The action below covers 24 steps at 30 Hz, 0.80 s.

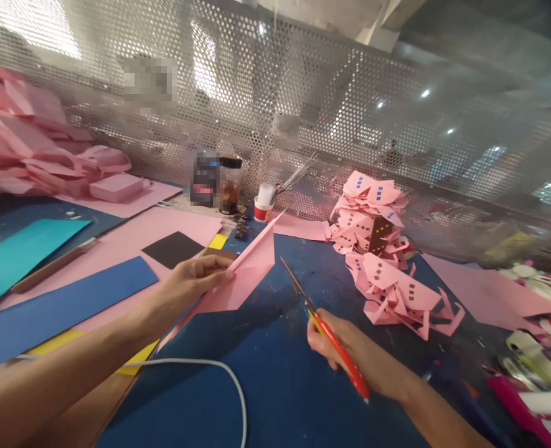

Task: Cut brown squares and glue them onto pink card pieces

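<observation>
My left hand (200,277) pinches a folded pink sheet (251,274) by its left part, holding it tilted above the blue tabletop (266,373). To the right, my right hand (334,339) is wrapped round a tool with red and yellow handles (343,354), which looks like scissors. Its metal tip points up and left and stands a little apart from the sheet's right edge; the blades look closed.
Pink cut pieces with small printed squares (382,249) are heaped at the right. Behind stand a red and white cup (263,210) and a dark jar (229,186). A white cable (223,367) crosses the front. Blue foam (74,298) and a black square (174,249) lie left.
</observation>
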{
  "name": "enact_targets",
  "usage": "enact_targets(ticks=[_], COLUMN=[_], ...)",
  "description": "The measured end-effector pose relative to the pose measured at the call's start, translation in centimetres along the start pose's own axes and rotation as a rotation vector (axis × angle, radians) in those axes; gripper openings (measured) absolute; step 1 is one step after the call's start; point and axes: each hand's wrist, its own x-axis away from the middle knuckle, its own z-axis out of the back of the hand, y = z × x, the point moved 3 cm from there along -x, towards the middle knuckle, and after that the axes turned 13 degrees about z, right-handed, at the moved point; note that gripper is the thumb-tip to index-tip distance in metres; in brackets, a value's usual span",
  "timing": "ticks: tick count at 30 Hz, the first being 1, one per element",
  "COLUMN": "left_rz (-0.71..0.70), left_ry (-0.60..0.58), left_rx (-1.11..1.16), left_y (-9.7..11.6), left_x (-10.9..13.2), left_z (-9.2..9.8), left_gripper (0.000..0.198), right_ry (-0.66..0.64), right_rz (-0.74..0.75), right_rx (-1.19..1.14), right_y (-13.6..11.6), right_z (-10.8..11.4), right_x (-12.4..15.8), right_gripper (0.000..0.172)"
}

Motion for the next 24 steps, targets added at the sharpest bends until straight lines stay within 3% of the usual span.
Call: enact_targets(ticks=[7, 18, 24], left_rz=[-0.051, -0.102, -0.107], left_ry=[0.042, 0.043, -0.03], left_rx=[0.07, -0.062, -0.044], left_y=[0.5, -0.4, -0.6], left_x=[0.0, 0.2, 0.3], left_z=[-0.2, -0.5, -1.0], left_gripper=[0.032, 0.029, 0.025], right_ry=[-0.027, -0.127, -0.123], right_rz=[-0.022, -0.036, -0.013], right_rx=[0.151, 0.19, 0.237], right_y=[-0.8, -1.7, -1.8], right_z=[-0.1, -1.3, -1.6], right_x=[0.1, 0.0, -0.1], right_gripper=[0.015, 0.019, 0.021])
